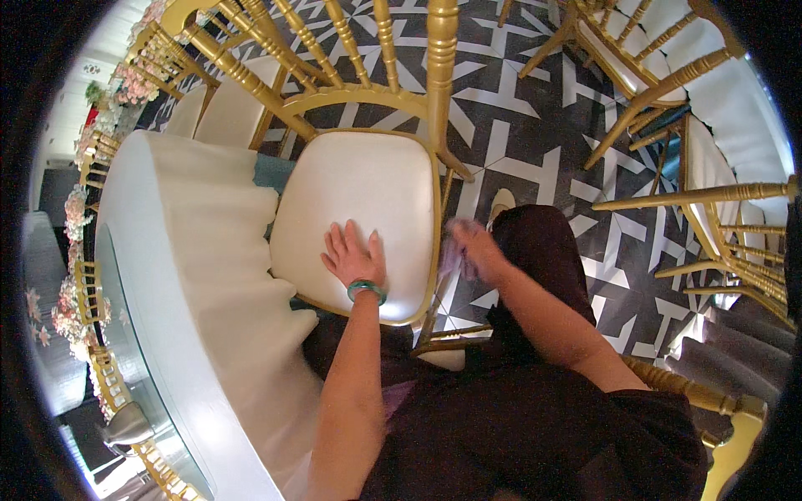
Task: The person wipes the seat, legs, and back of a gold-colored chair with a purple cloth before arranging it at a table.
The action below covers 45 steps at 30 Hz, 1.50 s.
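A gold chair with a white padded seat [368,192] stands in front of me, its spindle back on the far side. My left hand [352,255] lies flat on the seat with its fingers spread, a green bangle [367,290] round the wrist. Just off the seat's right edge is my right hand [479,248], smeared by motion. Its fingers close on a thin purplish cloth [451,255], which hangs beside the chair's side rail. Part of the cloth is hidden behind the hand.
A round table with a white cloth [209,217] and a glass-like top curves along my left, touching close to the seat. More gold chairs [710,200] stand at the right, others at the far left. Pink flowers [75,313] line the left side. The floor [535,167] is patterned black and white.
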Each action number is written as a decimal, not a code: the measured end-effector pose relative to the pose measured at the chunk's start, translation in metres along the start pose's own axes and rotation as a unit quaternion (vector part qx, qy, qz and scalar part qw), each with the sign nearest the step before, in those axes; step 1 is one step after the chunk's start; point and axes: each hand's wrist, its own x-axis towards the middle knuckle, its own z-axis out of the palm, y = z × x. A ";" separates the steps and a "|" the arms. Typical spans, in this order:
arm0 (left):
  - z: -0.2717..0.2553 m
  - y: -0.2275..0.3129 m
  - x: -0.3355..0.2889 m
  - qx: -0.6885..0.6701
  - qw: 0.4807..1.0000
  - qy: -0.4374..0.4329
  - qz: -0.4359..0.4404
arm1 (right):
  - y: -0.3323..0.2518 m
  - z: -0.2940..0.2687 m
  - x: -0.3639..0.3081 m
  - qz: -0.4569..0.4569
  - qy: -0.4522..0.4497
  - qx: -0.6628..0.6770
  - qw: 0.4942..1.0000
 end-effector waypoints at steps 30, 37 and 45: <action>-0.033 -0.042 -0.028 -0.151 0.981 0.015 -0.118 | -0.349 0.028 0.021 -0.354 -0.143 0.116 0.917; 0.017 -0.082 -0.114 -0.584 0.666 -0.049 -0.461 | -0.341 0.035 0.007 -0.338 -0.140 0.096 0.926; 0.066 -0.109 -0.094 -0.599 0.734 -0.145 -0.285 | -0.320 -0.044 -0.024 -0.415 -0.037 0.130 0.900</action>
